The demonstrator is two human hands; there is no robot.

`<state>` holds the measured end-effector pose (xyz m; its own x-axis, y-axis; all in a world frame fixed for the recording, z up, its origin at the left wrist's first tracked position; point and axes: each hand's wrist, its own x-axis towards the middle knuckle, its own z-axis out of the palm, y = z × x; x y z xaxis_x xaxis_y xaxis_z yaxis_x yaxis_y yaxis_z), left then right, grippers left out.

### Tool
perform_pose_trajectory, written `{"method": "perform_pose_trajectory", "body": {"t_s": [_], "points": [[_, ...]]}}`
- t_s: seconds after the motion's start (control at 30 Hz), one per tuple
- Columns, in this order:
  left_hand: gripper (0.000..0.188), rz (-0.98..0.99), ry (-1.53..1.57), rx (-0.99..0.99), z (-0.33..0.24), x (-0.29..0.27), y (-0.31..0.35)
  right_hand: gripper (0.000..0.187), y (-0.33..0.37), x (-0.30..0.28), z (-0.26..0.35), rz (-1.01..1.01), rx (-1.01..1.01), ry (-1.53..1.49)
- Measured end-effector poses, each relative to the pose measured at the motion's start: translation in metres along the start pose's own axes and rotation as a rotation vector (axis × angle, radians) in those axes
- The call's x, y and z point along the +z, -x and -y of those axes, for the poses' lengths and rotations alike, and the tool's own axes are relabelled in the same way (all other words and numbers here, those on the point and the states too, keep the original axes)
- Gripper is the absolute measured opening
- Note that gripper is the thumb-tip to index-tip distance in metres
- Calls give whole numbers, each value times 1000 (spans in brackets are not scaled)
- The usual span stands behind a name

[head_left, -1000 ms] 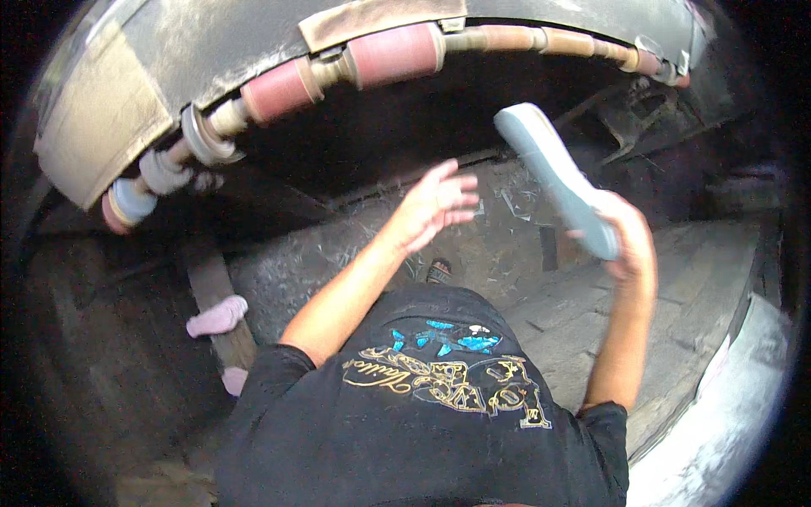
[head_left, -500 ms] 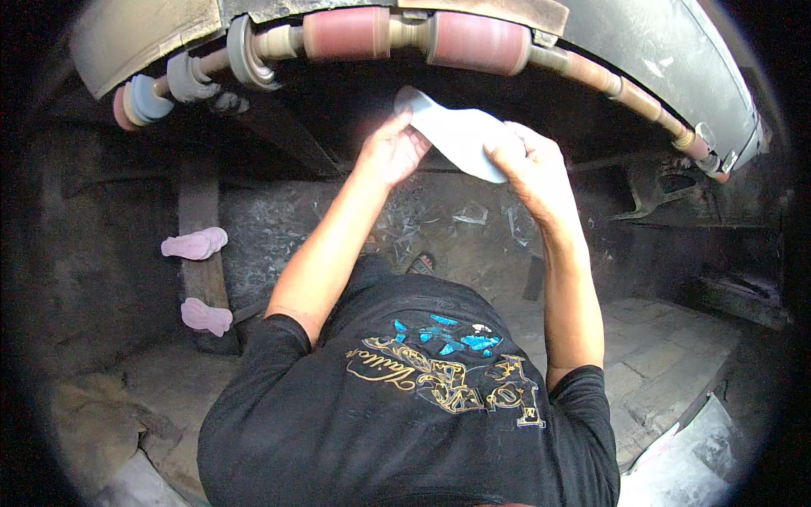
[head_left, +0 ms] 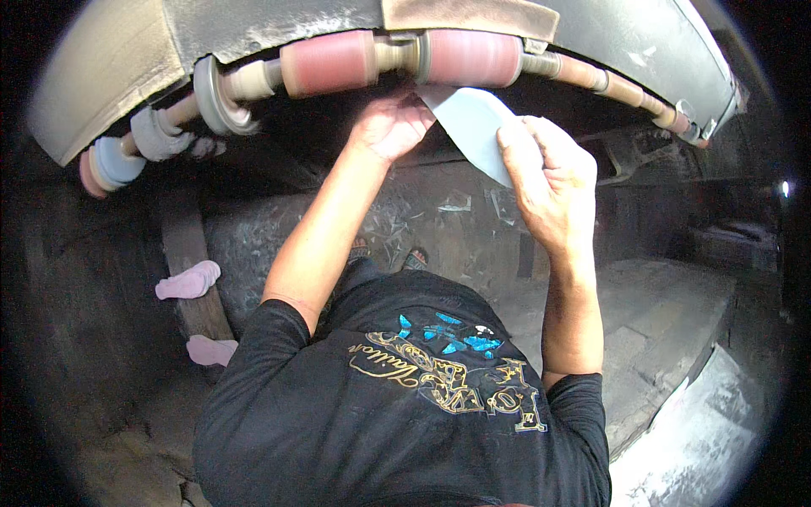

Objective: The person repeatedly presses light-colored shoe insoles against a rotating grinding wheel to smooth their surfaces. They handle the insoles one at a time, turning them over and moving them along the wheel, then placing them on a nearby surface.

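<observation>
Both hands are raised to the pink roller [head_left: 470,57] on the long shaft [head_left: 591,78] that runs across the top of the view.

Right hand [head_left: 547,188]: closed on the pale blue sole [head_left: 475,127], fingers curled over its right edge, back of the hand toward the camera. It grips the lower end of the sole, just below and right of the pink roller.

Left hand [head_left: 390,125]: fingers bent, knuckles up, set against the upper left end of the sole directly under the pink roller. The fingertips are hidden behind the hand, so I cannot tell whether it pinches the sole or only presses on it.

Sole: tilted, its upper end up against the underside of the pink roller, its lower end running down and right into the right hand. It lies between the two hands, touching both.

Left of the pink roller on the same shaft sits a second pink roller [head_left: 328,62], then a grey disc [head_left: 213,95], then smaller wheels at the far left end. A grey hood [head_left: 253,21] covers the shaft from above. Well below and left of the pink roller, two pink pieces [head_left: 189,280] lie on a dark plank [head_left: 187,253].
</observation>
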<state>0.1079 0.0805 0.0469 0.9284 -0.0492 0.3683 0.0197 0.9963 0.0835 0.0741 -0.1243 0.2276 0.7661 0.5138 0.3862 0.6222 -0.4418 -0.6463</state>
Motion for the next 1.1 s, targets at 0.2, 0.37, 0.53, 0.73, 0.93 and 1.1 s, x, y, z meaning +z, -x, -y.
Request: {"method": "perform_pose_trajectory", "body": {"t_s": [0.2,0.37,0.53,0.73,0.93,1.1], "points": [[30,-133,-72,-152,32,13,9,13,47,-34,16,-28,-13,191],[27,-112,-131,-239,50,42,11,13,119,-25,13,-23,184,208],[34,-140,-340,-241,57,65,9,19,114,20,-17,262,411,228],[36,-361,-439,-187,62,57,46,36,20,60,-52,-20,371,-157],[41,-420,-302,-587,54,38,138,31,-23,96,-52,-67,256,-11],[41,-478,-242,-511,34,19,170,29,-24,98,-44,-122,248,-1]]}}
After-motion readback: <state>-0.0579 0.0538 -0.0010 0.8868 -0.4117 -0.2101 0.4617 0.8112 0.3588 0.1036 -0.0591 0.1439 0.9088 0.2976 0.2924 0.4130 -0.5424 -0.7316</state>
